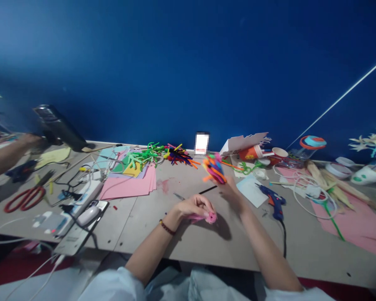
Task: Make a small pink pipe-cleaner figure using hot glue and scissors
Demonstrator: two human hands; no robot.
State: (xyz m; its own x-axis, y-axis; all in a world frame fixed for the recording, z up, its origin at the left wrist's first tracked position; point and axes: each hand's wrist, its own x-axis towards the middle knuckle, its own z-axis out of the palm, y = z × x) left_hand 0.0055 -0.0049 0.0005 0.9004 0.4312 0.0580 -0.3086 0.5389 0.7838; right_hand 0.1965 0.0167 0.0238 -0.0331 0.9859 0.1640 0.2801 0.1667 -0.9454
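Note:
Low over the middle of the table, my left hand [196, 206] has its fingers closed around a small pink rolled piece [211, 217]. A beaded bracelet circles that wrist. Farther forward and to the right, my right hand [228, 186] grips a bundle of colourful pipe cleaners [215, 168] in orange, blue, pink and yellow; its fingers are partly hidden and blurred. A thin black stick [208, 190] and a pointed metal tool [178, 196] lie on the table between and beyond the hands.
Pink paper sheets [127, 187], green pipe cleaners [144, 155] and red-handled scissors [25, 198] lie leftward, near a power strip [78, 209]. A blue glue gun [273, 199] with its cord lies right. Another person's arm [9, 154] reaches in at far left. A lit phone [202, 143] stands against the wall.

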